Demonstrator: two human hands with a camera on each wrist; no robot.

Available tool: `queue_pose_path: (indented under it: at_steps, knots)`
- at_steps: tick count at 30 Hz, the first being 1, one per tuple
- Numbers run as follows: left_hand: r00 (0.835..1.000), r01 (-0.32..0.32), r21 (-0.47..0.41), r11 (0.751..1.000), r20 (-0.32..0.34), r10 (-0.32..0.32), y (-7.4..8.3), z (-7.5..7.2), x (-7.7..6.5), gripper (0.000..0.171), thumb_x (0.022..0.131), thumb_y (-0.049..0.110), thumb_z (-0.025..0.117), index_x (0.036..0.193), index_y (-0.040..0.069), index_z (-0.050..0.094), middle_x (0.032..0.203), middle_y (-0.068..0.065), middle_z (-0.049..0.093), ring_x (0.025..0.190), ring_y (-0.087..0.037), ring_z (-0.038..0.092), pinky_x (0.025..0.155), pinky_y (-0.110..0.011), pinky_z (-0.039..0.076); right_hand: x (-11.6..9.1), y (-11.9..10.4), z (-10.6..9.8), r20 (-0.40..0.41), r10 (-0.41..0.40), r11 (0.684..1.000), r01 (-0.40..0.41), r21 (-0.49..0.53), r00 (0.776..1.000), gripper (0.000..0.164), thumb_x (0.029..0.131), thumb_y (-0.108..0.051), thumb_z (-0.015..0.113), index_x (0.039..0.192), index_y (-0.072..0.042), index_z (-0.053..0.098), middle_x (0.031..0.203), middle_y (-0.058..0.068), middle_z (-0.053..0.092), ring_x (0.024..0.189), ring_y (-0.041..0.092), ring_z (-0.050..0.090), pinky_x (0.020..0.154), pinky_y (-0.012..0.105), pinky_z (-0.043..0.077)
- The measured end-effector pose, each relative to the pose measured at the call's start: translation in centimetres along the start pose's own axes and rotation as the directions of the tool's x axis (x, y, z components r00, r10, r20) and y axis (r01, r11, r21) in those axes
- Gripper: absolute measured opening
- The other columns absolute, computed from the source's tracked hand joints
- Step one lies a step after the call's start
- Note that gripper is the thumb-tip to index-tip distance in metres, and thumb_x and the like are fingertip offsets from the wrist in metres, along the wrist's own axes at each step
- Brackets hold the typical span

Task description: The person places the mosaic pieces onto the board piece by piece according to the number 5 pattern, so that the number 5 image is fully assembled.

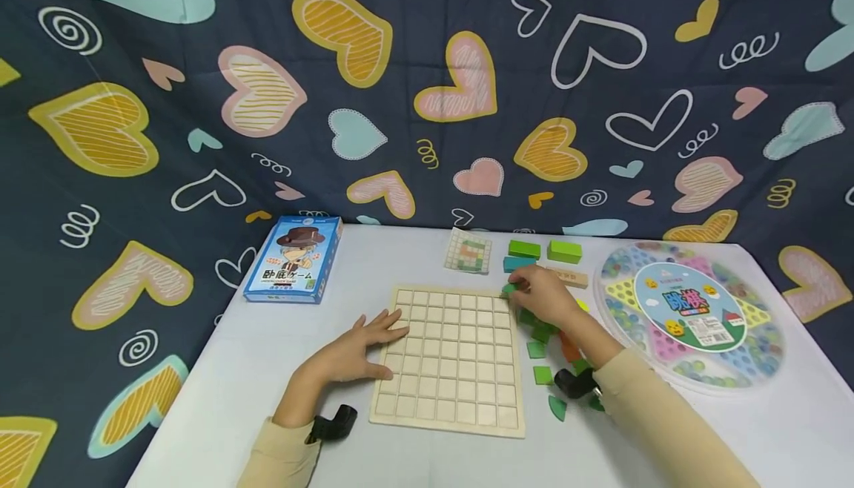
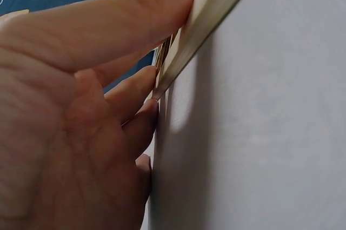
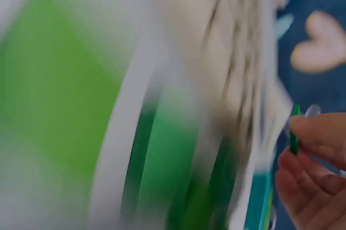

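Green piece (image 1: 509, 289) in my right hand (image 1: 543, 297), out at the grid board's (image 1: 448, 362) far right corner

And it's right there at the corner: I've got the piece pinched between thumb and fingertips, grid stretching off to its left and back towards me. Right hand has it, so that's the nearer one by a long way; my left hand (image 1: 353, 347) is across on the opposite side, fingers spread and fairly straight, thumb and fingertips touching the board's left edge, nothing in its grasp. The right wrist view catches the piece almost edge-on, just a thin strip, so I can't call its outline or its long axis, nor whether it touches the rim.

What's crowding me? Loose bits all down the board's right edge: a green square (image 1: 543, 375), a green wedge (image 1: 557, 408) nearer me, an orange piece (image 1: 570, 347) partly under my forearm. Just beyond my knuckles, a teal block (image 1: 520, 263) and two green blocks (image 1: 544, 250), with the pattern card (image 1: 468, 251) beside them near the table's (image 1: 373, 251) far edge. Out by the table's right edge sits the round marble game (image 1: 690, 317); towards the far left corner, the blue box (image 1: 293, 259).
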State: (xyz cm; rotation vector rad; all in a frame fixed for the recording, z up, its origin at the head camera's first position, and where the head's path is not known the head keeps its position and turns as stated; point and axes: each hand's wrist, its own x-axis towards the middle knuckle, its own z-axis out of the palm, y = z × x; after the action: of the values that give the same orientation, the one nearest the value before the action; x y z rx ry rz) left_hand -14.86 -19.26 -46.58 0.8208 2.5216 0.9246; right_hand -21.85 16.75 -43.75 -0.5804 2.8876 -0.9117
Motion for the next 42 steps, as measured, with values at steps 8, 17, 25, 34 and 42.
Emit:
queue_pose_path:
  at_steps: [8, 17, 25, 34, 42]
  knots:
    - [1.000, -0.013, -0.041, 0.999, 0.002, 0.013, -0.5, 0.0, -0.2, 0.073, 0.078, 0.033, 0.074, 0.142, 0.015, 0.045, 0.157, -0.009, 0.021, 0.146, -0.033, 0.009, 0.114, -0.061, -0.003, 2.2, -6.6, 5.2, 0.118, -0.170, 0.978, 0.153, 0.139, 0.978, 0.025, 0.087, -0.012, 0.067, 0.111, -0.005, 0.069, 0.102, 0.006, 0.065, 0.084, 0.014, 0.060, 0.072, 0.026, 0.053]
    - [1.000, -0.004, -0.030, 1.000, 0.013, 0.004, -0.2, 0.1, 0.3, 0.073, 0.078, 0.035, 0.074, 0.142, 0.015, 0.045, 0.158, -0.008, 0.020, 0.147, -0.031, 0.008, 0.115, -0.059, -0.003, 2.8, -7.5, 7.2, 0.133, -0.142, 0.989, 0.135, 0.059, 0.981, 0.019, 0.084, -0.011, 0.070, 0.103, -0.012, 0.074, 0.096, 0.000, 0.063, 0.081, 0.010, 0.058, 0.070, 0.023, 0.051]
    - [1.000, 0.000, -0.021, 1.000, 0.007, 0.000, -0.2, 0.0, 0.2, 0.073, 0.078, 0.036, 0.074, 0.142, 0.015, 0.045, 0.158, -0.008, 0.020, 0.147, -0.032, 0.008, 0.115, -0.059, -0.003, 2.5, -7.5, 7.5, 0.145, -0.176, 0.984, 0.170, 0.048, 0.974, 0.023, 0.084, -0.011, 0.070, 0.107, -0.009, 0.072, 0.099, 0.002, 0.060, 0.082, 0.011, 0.057, 0.071, 0.023, 0.050]
    - [1.000, -0.008, -0.067, 0.998, -0.008, 0.007, -0.6, 0.4, -0.2, 0.074, 0.077, 0.033, 0.075, 0.142, 0.013, 0.046, 0.158, -0.011, 0.019, 0.146, -0.035, 0.008, 0.114, -0.061, -0.005, -0.1, -5.4, 3.8, 0.097, -0.162, 0.976, 0.145, 0.160, 0.982, 0.038, 0.087, -0.015, 0.068, 0.123, -0.005, 0.062, 0.115, 0.009, 0.062, 0.105, 0.026, 0.062, 0.087, 0.037, 0.054]
    - [1.000, -0.021, -0.075, 0.997, -0.008, 0.021, -0.5, 0.3, 0.2, 0.074, 0.077, 0.033, 0.075, 0.141, 0.012, 0.046, 0.158, -0.013, 0.019, 0.146, -0.037, 0.007, 0.113, -0.062, -0.006, -6.5, 3.2, -2.0, -0.108, 0.026, 0.997, -0.018, 0.071, 0.994, 0.032, 0.084, -0.005, 0.069, 0.116, -0.002, 0.066, 0.113, 0.013, 0.065, 0.100, 0.030, 0.064, 0.083, 0.043, 0.055]
